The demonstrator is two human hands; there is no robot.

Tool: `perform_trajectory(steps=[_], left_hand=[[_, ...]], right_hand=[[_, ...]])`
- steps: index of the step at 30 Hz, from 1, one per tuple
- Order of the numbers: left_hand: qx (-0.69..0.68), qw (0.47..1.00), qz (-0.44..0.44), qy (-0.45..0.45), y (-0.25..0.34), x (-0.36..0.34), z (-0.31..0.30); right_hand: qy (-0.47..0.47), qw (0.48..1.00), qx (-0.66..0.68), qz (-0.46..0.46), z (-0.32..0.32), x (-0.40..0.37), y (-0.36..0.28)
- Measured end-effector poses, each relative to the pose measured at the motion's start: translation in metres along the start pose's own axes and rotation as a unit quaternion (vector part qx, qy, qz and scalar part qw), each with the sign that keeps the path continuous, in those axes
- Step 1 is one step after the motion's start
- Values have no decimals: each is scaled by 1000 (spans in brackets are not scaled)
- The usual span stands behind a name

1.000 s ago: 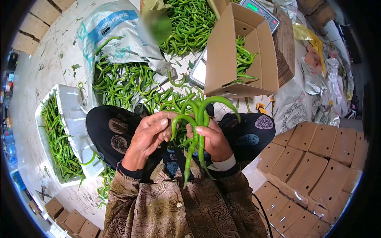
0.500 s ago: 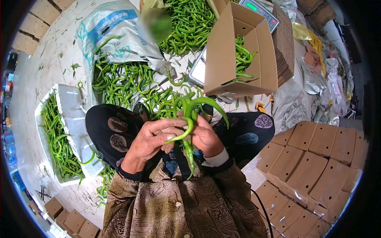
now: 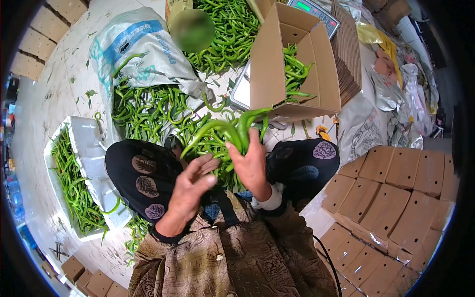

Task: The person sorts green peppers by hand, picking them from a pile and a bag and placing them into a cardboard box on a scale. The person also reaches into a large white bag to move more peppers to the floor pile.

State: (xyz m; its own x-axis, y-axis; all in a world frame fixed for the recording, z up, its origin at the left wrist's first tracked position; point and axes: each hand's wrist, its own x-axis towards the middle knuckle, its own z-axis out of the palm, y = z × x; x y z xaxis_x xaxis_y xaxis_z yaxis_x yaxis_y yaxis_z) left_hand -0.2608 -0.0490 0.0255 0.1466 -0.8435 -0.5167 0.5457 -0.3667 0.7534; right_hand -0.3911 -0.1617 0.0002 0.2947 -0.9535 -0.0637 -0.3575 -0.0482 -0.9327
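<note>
My right hand (image 3: 251,166) is wrapped round a bunch of long green chili peppers (image 3: 230,132), whose curved ends fan out above my fingers and to the left. Just left of and below the bunch, my left hand (image 3: 193,187) has its fingers apart, with nothing in it that I can see. Beneath both hands, between my knees, lies a pile of loose peppers (image 3: 148,111) that spills from a white woven sack (image 3: 148,54). Beyond my right hand stands an open cardboard box (image 3: 272,64) with some green peppers inside.
On the left is a white foam box (image 3: 81,148) of thinner peppers. A larger pepper heap (image 3: 227,34) lies at the back. A scale display (image 3: 314,12), flattened cardboard (image 3: 346,54) and plastic bags (image 3: 396,94) are at the right; closed cartons (image 3: 381,208) are stacked lower right.
My left hand has let go of the pepper it held and drawn down and apart. My right hand has moved up slightly with the bunch, which now points up and left.
</note>
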Motion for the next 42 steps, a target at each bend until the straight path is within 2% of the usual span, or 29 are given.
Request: perform_trajectory(steps=[1,2,3,6,7,10,11,13,14,15,17,19,20,21,22,23,25,26,27,29,31,32,33,37,42], left_hand=[[18,999,26,-25,3,2,8],[5,998,32,-46,4,10,10],[-7,997,40,-68,7,19,12],[-126,990,50,24,12,33,26],[-123,991,51,23,10,36,24],[-213,977,8,20,15,41,15],[-225,973,20,35,18,41,16],[-251,967,31,28,20,42,10],[-279,960,27,-22,20,46,1],[-299,953,20,-50,26,43,2],[-298,950,10,-87,35,41,-3],[-299,950,19,-92,38,43,-7],[-294,944,10,-149,40,43,-13],[-287,935,1,-207,42,43,-16],[-320,923,-30,-214,44,40,-12],[-304,907,-32,-288,39,45,-17],[-269,915,-54,-296,48,42,2],[-246,924,-50,-290,51,41,14],[-250,922,-60,-289,46,44,13],[-173,938,-46,-297,37,59,4],[-132,973,5,-188,42,59,7],[-130,978,-4,-165,42,61,8],[-128,981,-14,-143,43,64,10],[-102,985,-66,-124,40,70,19],[-102,989,-74,-80,37,73,22]], right_hand=[[22,989,-132,-57,3,-4,-8],[-7,989,-91,-117,4,-8,-12],[-39,970,-137,-197,3,-10,-16],[-72,951,-203,-222,0,-17,-30],[-70,951,-201,-222,-1,-19,-32],[-96,906,-313,-266,-8,-30,-40],[-92,908,-312,-265,-13,-36,-46],[-149,911,-248,-294,-29,-47,-65],[-126,902,-229,-344,-37,-49,-69],[-123,903,-225,-344,-44,-54,-68],[-54,926,-83,-365,-58,-64,-62],[32,957,53,-283,-72,-63,-44],[36,968,117,-218,-84,-58,-39],[42,968,119,-218,-87,-47,-37],[20,975,202,-94,-88,-31,-33],[0,958,284,33,-90,-18,-27],[-38,945,323,22,-70,5,-7],[-122,885,444,66,-62,9,6],[-247,780,563,118,-49,22,28],[-300,705,619,171,-58,15,-1],[-279,684,655,160,-72,9,-19],[-253,663,689,146,-77,7,-20],[-260,674,675,150,-82,6,-13],[-258,676,673,155,-89,5,-8],[-236,675,679,168,-83,7,2]])
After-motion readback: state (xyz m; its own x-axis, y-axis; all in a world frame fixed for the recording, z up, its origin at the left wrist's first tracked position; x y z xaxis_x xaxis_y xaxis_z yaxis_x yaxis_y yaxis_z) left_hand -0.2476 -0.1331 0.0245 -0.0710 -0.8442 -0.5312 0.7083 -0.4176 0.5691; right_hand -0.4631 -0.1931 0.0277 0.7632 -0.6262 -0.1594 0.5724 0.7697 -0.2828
